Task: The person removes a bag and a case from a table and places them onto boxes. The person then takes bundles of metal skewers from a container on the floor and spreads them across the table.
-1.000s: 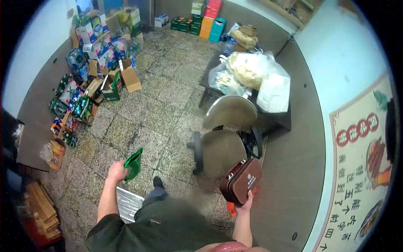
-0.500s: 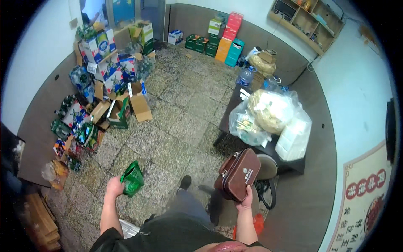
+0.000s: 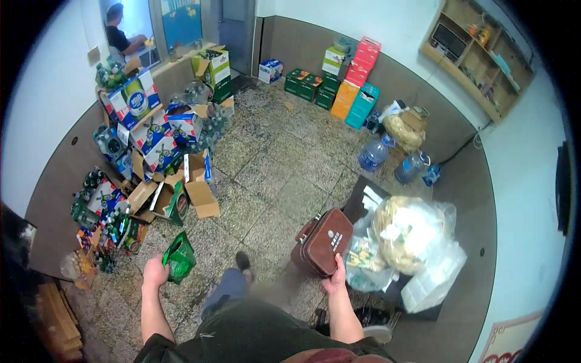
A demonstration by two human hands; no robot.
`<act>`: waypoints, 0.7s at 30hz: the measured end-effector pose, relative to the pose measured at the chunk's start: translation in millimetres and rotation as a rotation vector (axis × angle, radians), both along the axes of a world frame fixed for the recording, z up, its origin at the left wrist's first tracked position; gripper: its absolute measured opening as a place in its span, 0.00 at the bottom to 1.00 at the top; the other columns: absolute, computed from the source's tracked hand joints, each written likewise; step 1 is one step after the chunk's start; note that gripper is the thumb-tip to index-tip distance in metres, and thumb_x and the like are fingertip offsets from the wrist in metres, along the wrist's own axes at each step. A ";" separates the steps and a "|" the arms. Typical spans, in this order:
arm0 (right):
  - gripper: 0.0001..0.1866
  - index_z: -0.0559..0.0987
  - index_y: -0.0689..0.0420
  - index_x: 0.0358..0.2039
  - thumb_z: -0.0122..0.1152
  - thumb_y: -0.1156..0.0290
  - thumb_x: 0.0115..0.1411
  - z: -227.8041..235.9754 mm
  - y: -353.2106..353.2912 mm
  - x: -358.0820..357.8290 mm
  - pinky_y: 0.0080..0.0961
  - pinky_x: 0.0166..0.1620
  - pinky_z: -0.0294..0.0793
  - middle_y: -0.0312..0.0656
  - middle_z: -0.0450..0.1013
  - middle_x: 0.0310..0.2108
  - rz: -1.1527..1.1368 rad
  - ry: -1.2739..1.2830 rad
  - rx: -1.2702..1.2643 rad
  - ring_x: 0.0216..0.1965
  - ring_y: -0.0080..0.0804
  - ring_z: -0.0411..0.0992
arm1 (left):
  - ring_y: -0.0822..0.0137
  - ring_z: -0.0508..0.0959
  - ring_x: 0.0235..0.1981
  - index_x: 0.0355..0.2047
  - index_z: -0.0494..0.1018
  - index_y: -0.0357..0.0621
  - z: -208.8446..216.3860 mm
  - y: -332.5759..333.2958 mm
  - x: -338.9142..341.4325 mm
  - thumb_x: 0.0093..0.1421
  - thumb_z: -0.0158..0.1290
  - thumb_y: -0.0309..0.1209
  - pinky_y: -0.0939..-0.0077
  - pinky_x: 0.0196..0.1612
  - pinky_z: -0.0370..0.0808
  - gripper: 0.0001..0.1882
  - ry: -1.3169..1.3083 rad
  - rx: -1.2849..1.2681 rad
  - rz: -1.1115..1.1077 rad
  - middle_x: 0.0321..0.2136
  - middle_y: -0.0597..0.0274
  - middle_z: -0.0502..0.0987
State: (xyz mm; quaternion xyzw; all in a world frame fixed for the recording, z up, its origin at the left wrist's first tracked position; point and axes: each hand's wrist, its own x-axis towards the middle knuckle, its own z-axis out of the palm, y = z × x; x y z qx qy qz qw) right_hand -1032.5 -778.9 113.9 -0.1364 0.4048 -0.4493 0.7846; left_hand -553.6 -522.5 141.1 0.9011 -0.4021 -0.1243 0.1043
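A crumpled, shiny green plastic bag (image 3: 180, 258) hangs from my left hand (image 3: 155, 272), whose fingers are closed on its edge. Out in front on the other side, a brown leather-like case (image 3: 324, 243) with a top handle and pale printing is tilted over the floor. My right hand (image 3: 335, 276) grips it by the near right edge, thumb on the printed face; the other fingers are mostly hidden beneath. Just right of the case lie clear bags of light-coloured goods (image 3: 402, 233) on a dark low table (image 3: 360, 190).
Along the left wall are stacked drink cartons (image 3: 151, 133), bottles and opened cardboard boxes (image 3: 200, 187). Coloured boxes (image 3: 354, 78) line the far wall. Large water jugs (image 3: 374, 154) stand beyond the table. A wall shelf (image 3: 478, 54) hangs at upper right. Behind the window is a person (image 3: 121, 33).
My view has shifted forward, and the table with its bags now sits lower in the picture. Both hands keep their holds; the case appears slightly farther left. A person now shows more fully behind the window.
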 end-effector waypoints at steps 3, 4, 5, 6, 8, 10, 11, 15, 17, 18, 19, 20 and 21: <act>0.26 0.68 0.55 0.54 0.50 0.52 0.60 -9.2 -100.0 33.6 0.40 0.56 0.62 0.41 0.69 0.52 -0.025 0.021 -0.021 0.53 0.41 0.66 | 0.42 0.75 0.33 0.30 0.71 0.39 -22.5 -117.2 42.7 0.48 0.55 0.32 0.51 0.38 0.72 0.11 0.049 0.036 -0.026 0.27 0.41 0.76; 0.26 0.68 0.54 0.54 0.50 0.53 0.60 0.6 -131.4 49.0 0.40 0.55 0.63 0.40 0.69 0.52 -0.055 0.023 -0.009 0.53 0.41 0.66 | 0.42 0.75 0.33 0.30 0.71 0.39 -28.1 -161.2 59.0 0.48 0.55 0.32 0.51 0.38 0.72 0.11 0.061 0.029 -0.035 0.27 0.41 0.76; 0.26 0.68 0.53 0.55 0.49 0.53 0.60 10.4 -157.9 64.8 0.40 0.56 0.62 0.39 0.69 0.52 -0.055 0.021 -0.032 0.53 0.41 0.66 | 0.43 0.75 0.33 0.30 0.72 0.39 -33.0 -206.1 74.3 0.49 0.55 0.33 0.52 0.38 0.73 0.11 0.065 0.074 -0.055 0.27 0.42 0.76; 0.26 0.67 0.53 0.55 0.50 0.53 0.60 5.0 -190.1 70.0 0.40 0.56 0.62 0.39 0.69 0.52 -0.119 0.055 -0.042 0.54 0.41 0.66 | 0.43 0.76 0.33 0.30 0.72 0.39 -35.5 -256.3 85.4 0.49 0.54 0.34 0.52 0.39 0.73 0.12 0.071 0.114 -0.084 0.27 0.43 0.76; 0.26 0.67 0.53 0.55 0.52 0.54 0.59 9.6 -265.7 75.1 0.39 0.56 0.62 0.39 0.68 0.53 -0.162 0.063 0.007 0.53 0.40 0.66 | 0.45 0.76 0.34 0.30 0.72 0.40 -50.8 -358.2 112.0 0.49 0.53 0.34 0.52 0.39 0.73 0.11 0.091 0.095 -0.150 0.27 0.44 0.76; 0.26 0.66 0.53 0.55 0.52 0.54 0.59 14.8 -326.1 72.6 0.39 0.56 0.63 0.39 0.68 0.53 -0.241 0.077 0.011 0.53 0.40 0.66 | 0.45 0.76 0.34 0.30 0.73 0.41 -48.7 -462.8 130.4 0.49 0.52 0.34 0.52 0.39 0.73 0.11 0.124 0.138 -0.294 0.28 0.44 0.77; 0.27 0.66 0.53 0.55 0.53 0.54 0.59 17.1 -355.6 68.2 0.39 0.56 0.63 0.39 0.67 0.53 -0.293 0.083 0.013 0.53 0.40 0.66 | 0.45 0.76 0.33 0.29 0.73 0.41 -44.4 -516.9 132.1 0.50 0.52 0.34 0.53 0.39 0.73 0.10 0.115 0.084 -0.330 0.28 0.44 0.77; 0.26 0.66 0.54 0.55 0.51 0.54 0.60 25.2 -464.5 64.0 0.40 0.55 0.65 0.40 0.68 0.53 -0.430 0.104 0.003 0.53 0.40 0.66 | 0.44 0.76 0.33 0.29 0.73 0.41 -15.2 -731.3 133.8 0.49 0.51 0.33 0.53 0.39 0.73 0.09 0.101 0.043 -0.492 0.29 0.44 0.76; 0.26 0.66 0.54 0.54 0.51 0.54 0.60 3.3 -521.6 53.0 0.40 0.54 0.66 0.40 0.68 0.52 -0.486 0.104 0.025 0.52 0.40 0.67 | 0.43 0.76 0.34 0.30 0.72 0.41 -12.8 -835.6 129.2 0.49 0.51 0.32 0.52 0.39 0.72 0.10 0.083 0.004 -0.556 0.29 0.44 0.76; 0.26 0.66 0.55 0.54 0.51 0.54 0.60 -7.2 -557.1 46.1 0.40 0.54 0.67 0.40 0.69 0.52 -0.525 0.107 0.034 0.52 0.41 0.68 | 0.43 0.75 0.34 0.30 0.71 0.40 -7.8 -890.4 123.2 0.49 0.52 0.32 0.52 0.39 0.72 0.10 0.037 -0.019 -0.618 0.29 0.44 0.76; 0.26 0.66 0.55 0.55 0.50 0.54 0.61 -7.0 -589.7 45.9 0.39 0.53 0.68 0.40 0.69 0.52 -0.537 0.096 0.020 0.51 0.41 0.68 | 0.43 0.75 0.34 0.30 0.71 0.40 0.0 -939.2 112.9 0.49 0.52 0.32 0.52 0.39 0.72 0.10 0.042 -0.035 -0.610 0.29 0.44 0.76; 0.26 0.66 0.55 0.55 0.50 0.54 0.61 -25.2 -623.8 34.0 0.39 0.53 0.68 0.40 0.69 0.52 -0.544 0.088 0.022 0.51 0.41 0.68 | 0.43 0.75 0.34 0.30 0.71 0.40 5.9 -984.0 102.9 0.49 0.53 0.32 0.51 0.38 0.72 0.10 0.048 -0.051 -0.599 0.28 0.44 0.76; 0.26 0.66 0.55 0.55 0.50 0.54 0.61 -44.9 -656.9 20.8 0.39 0.53 0.68 0.40 0.69 0.52 -0.547 0.078 0.057 0.51 0.41 0.68 | 0.43 0.75 0.34 0.30 0.71 0.40 8.6 -1028.6 93.3 0.49 0.53 0.32 0.51 0.38 0.72 0.10 0.039 -0.049 -0.609 0.28 0.44 0.76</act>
